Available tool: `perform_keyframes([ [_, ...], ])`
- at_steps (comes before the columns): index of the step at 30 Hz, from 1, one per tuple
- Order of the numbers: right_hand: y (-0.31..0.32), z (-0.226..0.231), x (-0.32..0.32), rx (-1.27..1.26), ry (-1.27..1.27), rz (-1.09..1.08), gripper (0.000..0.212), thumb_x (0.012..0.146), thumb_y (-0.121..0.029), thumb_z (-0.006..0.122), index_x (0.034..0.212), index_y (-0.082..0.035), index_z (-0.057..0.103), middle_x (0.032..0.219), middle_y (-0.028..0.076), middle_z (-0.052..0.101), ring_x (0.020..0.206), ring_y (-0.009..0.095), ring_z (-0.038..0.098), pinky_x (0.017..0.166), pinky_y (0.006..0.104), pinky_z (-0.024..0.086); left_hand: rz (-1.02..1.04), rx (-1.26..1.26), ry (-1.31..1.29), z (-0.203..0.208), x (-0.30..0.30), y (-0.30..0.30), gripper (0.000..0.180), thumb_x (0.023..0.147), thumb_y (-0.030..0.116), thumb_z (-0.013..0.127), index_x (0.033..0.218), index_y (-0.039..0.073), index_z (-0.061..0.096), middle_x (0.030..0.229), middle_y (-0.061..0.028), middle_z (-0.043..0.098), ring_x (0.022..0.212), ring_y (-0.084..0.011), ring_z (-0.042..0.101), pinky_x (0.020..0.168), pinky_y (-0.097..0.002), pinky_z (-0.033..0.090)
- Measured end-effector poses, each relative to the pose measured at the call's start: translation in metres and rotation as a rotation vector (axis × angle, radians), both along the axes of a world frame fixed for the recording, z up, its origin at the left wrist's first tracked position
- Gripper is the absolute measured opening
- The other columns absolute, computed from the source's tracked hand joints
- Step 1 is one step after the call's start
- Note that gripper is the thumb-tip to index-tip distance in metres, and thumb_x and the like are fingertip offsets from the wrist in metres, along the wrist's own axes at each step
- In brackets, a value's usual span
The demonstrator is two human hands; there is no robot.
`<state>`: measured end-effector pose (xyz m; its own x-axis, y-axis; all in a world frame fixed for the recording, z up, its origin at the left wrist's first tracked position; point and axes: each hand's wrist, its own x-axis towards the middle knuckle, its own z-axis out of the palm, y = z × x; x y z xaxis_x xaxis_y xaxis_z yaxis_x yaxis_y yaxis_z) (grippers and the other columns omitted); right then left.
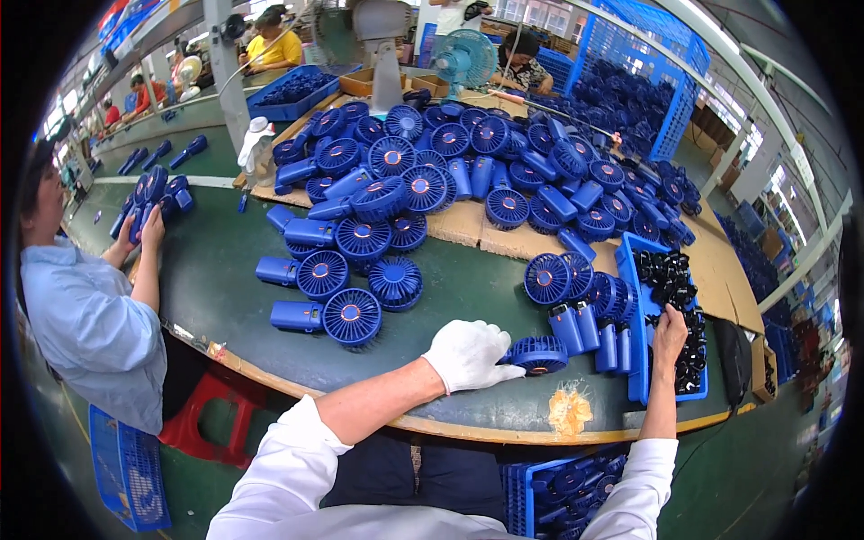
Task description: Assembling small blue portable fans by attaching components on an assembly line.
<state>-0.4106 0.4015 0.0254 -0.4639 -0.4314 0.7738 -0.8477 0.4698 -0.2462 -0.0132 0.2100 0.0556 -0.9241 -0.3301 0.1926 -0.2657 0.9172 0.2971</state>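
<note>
My left hand (470, 355), in a white glove, is closed on a blue handheld fan (542, 355) near the table's front edge. The fan's round head shows beyond my fingers; its handle is hidden under the glove. My bare right hand (669, 338) reaches into a blue tray (637, 360) of small black parts (668, 274). Its fingers are drawn together among these parts, and what they pinch cannot be made out. Between the hands, several blue fans (569, 281) stand beside the tray, handles toward me. Left of them lie more fans (352, 317) in rows.
A large heap of blue fans (432, 162) covers cardboard (459, 227) at the table's far side. A co-worker (90, 297) at left holds several fans. Under the table is a blue crate (517, 495) of fans; a red stool (211, 414) stands lower left.
</note>
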Motion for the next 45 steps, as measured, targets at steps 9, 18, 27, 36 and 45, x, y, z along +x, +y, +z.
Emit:
perform_keyframes([
  [9,-0.040,0.051,0.124,-0.202,0.120,0.166,0.019,0.089,0.007,0.048,0.102,0.003,0.061,0.091,0.013,0.059,0.084,0.023,0.063,0.069,0.0326,0.051,0.300,0.479,0.297,-0.010,0.011,-0.023,0.059,0.083,0.060,0.052,0.070,0.006,0.069,0.066,-0.0199,0.064,0.070,-0.0391,0.064,0.066,-0.0459,0.051],
  [18,-0.131,0.025,0.258,-0.250,-0.095,0.678,0.030,0.078,0.017,0.057,0.103,0.001,0.062,0.093,0.015,0.060,0.078,0.026,0.061,0.065,0.0322,0.052,0.148,1.321,0.590,-0.034,-0.002,-0.036,0.032,0.084,0.030,0.071,0.103,0.004,0.068,0.088,-0.0016,0.066,0.080,-0.0072,0.059,0.073,-0.0248,0.048],
  [27,-0.130,0.020,0.266,-0.297,0.262,0.721,0.030,0.067,0.008,0.073,0.091,0.001,0.058,0.086,0.012,0.061,0.067,0.026,0.057,0.056,0.0345,0.046,0.064,1.290,0.453,-0.027,-0.006,-0.010,0.050,0.096,0.047,0.048,0.074,0.002,0.058,0.062,-0.0026,0.057,0.055,-0.0113,0.057,0.051,-0.0273,0.045],
  [36,-0.121,0.022,0.258,-0.277,0.339,0.631,0.028,0.057,0.004,0.069,0.084,-0.004,0.062,0.086,0.007,0.060,0.065,0.022,0.052,0.058,0.0335,0.038,0.002,1.237,0.402,-0.027,-0.005,-0.006,0.042,0.090,0.040,0.057,0.072,0.002,0.058,0.062,-0.0028,0.058,0.056,-0.0104,0.056,0.053,-0.0279,0.045],
  [45,-0.124,0.012,0.277,-0.122,0.353,0.680,0.028,0.065,-0.003,0.071,0.092,-0.002,0.061,0.102,0.008,0.059,0.078,0.022,0.054,0.070,0.0373,0.040,0.063,1.105,0.551,-0.029,0.001,-0.016,0.054,0.097,0.047,0.044,0.080,-0.002,0.060,0.066,-0.0062,0.059,0.062,-0.0125,0.055,0.056,-0.0308,0.044],
])
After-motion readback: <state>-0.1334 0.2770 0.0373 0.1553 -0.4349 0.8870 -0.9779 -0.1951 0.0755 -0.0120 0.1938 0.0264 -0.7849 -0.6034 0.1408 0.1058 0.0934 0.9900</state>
